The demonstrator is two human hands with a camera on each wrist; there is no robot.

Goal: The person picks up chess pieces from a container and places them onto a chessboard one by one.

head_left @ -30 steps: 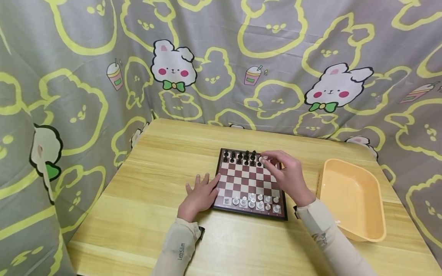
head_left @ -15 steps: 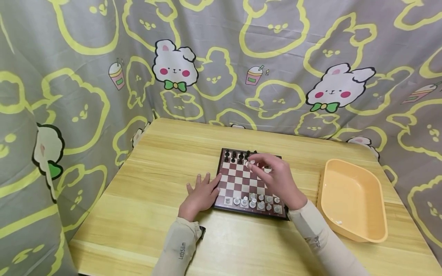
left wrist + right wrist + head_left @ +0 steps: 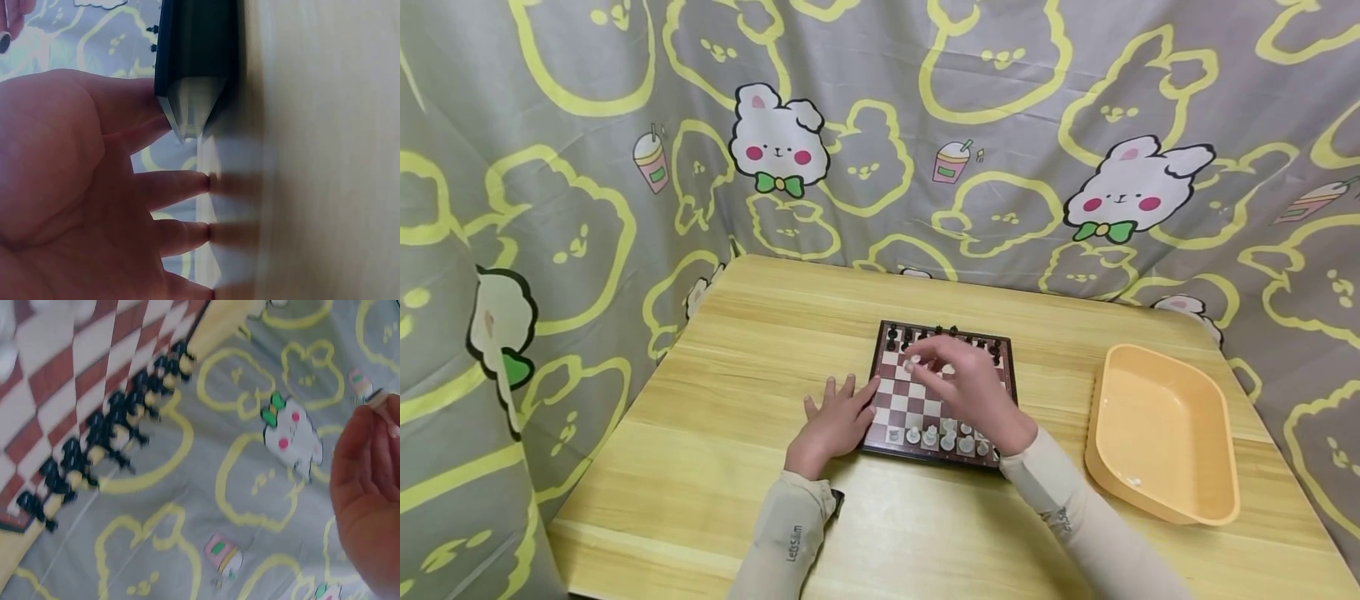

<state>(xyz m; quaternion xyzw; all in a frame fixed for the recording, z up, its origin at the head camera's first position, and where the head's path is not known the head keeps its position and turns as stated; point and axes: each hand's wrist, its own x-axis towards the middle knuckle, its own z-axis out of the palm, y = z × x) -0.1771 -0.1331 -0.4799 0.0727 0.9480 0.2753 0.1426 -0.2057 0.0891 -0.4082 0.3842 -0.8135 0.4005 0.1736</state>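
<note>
A chessboard [image 3: 887,387] with red-brown and white squares lies on the wooden table. My right hand [image 3: 968,385] is over its far half, pinching a white chess piece [image 3: 913,361] between thumb and fingertips. In the right wrist view the dark underside of that chess piece [image 3: 379,399] shows; its kind is not clear. My left hand [image 3: 833,423] rests on the table with fingers spread, and a finger touches the board's left edge. Black chess pieces [image 3: 892,337] stand in two rows at the far side. White chess pieces [image 3: 931,435] stand along the near side, several of them in a second row.
A yellow plastic basin [image 3: 1206,467] sits on the table right of the board, with a small white object [image 3: 1135,481] inside. Patterned grey curtains [image 3: 865,225] hang behind and to the left of the table [image 3: 700,467].
My right hand has moved left across the board with the white chess piece, from the right end of the black rows toward the left side. My left hand has stayed in place.
</note>
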